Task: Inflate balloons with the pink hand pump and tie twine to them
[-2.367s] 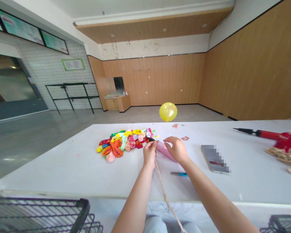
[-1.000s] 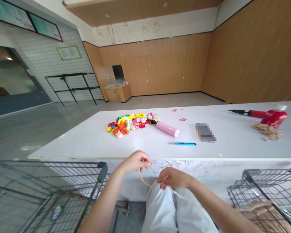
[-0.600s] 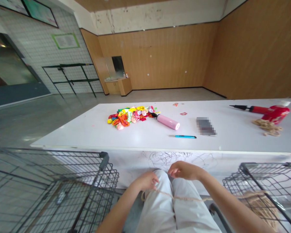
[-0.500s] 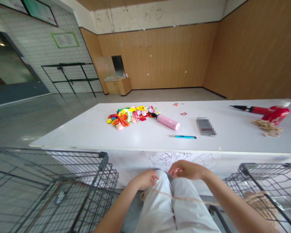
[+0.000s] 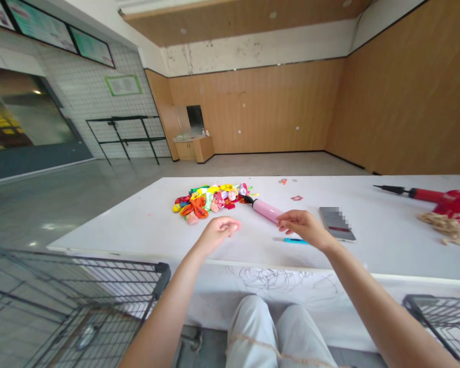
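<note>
the person's left hand (image 5: 217, 232) is held over the white table (image 5: 122, 225), fingers loosely curled, near a heap of bright, limp balloons (image 5: 198, 203). the right hand (image 5: 302, 225) is right at the near end of a pink pump (image 5: 266, 210); from here i can't tell whether it grips. a slim blue tool (image 5: 294, 240) shows by that hand, a phone (image 5: 334, 224) beyond, and tan rope (image 5: 257, 342) crosses the person's knees (image 5: 252, 314).

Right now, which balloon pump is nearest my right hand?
The pink balloon pump, its end by your right hand; the red balloon pump lies farther right, near the red bottle.
</note>
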{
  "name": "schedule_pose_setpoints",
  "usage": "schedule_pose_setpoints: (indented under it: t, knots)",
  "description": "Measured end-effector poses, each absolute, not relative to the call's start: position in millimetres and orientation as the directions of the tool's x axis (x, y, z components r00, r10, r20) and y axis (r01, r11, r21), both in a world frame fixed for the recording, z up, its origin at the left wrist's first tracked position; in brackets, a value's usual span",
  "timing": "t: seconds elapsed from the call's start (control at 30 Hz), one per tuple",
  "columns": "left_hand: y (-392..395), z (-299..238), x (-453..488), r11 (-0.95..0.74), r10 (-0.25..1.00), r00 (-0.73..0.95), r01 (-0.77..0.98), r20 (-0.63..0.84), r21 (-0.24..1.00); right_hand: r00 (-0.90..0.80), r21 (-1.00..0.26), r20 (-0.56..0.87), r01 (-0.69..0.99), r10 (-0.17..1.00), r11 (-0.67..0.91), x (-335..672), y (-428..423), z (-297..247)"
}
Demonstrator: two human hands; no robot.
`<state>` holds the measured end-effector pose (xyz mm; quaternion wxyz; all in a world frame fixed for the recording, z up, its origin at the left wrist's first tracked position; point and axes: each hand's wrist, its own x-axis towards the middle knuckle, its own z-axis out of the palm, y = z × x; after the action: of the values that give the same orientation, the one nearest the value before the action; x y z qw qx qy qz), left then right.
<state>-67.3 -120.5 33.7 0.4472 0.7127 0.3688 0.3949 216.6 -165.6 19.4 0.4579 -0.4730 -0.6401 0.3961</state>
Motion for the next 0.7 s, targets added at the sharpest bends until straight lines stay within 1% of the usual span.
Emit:
schedule_pose_setpoints:
  t: [0.07, 0.13, 0.23, 0.33, 0.43, 0.57, 0.63, 0.7]
  knots:
    - [-95.9, 29.6, -64.2, -0.39, 0.894, 0.33, 0.233, 0.305, 0.891, -0.058, -0.897, 0.267, 0.349, 0.962, 0.27, 217.7, -141.1, 22.5]
    - [-72.6, 24.0, -60.8, -0.432, 0.894, 0.261, 0.279, 0.365, 0.858, 0.007, -0.82, 0.322, 0.503, 0.947, 0.275, 216.2, -118.3, 26.2]
    - [-40.8, 15.6, -59.1, -0.463, 0.886, 0.176, 0.331, 0.428, 0.822, 0.067, -0.66, 0.346, 0.726, 0.936, 0.192, 210.4, -90.2, 31.2]
    - [-14.2, 9.6, -64.4, -0.428, 0.896, 0.053, 0.378, 0.442, 0.821, 0.072, -0.504, 0.306, 0.858, 0.949, 0.097, 202.7, -70.3, 31.4]
    - [4.1, 8.0, -73.7, -0.384, 0.903, -0.012, 0.427, 0.43, 0.819, 0.064, -0.426, 0.276, 0.903, 0.959, 0.062, 196.1, -59.7, 25.6]
    - [16.8, 12.3, -84.3, -0.336, 0.913, -0.031, 0.507, 0.406, 0.794, 0.066, -0.403, 0.28, 0.913, 0.958, 0.055, 194.6, -59.5, 13.0]
    - [21.7, 15.3, -87.2, -0.299, 0.911, -0.068, 0.57, 0.407, 0.765, 0.064, -0.386, 0.277, 0.921, 0.959, 0.051, 197.1, -62.7, 7.6]
    - [26.6, 17.5, -88.0, -0.254, 0.912, -0.081, 0.656, 0.401, 0.711, 0.042, -0.363, 0.281, 0.93, 0.959, 0.066, 200.4, -65.6, 3.9]
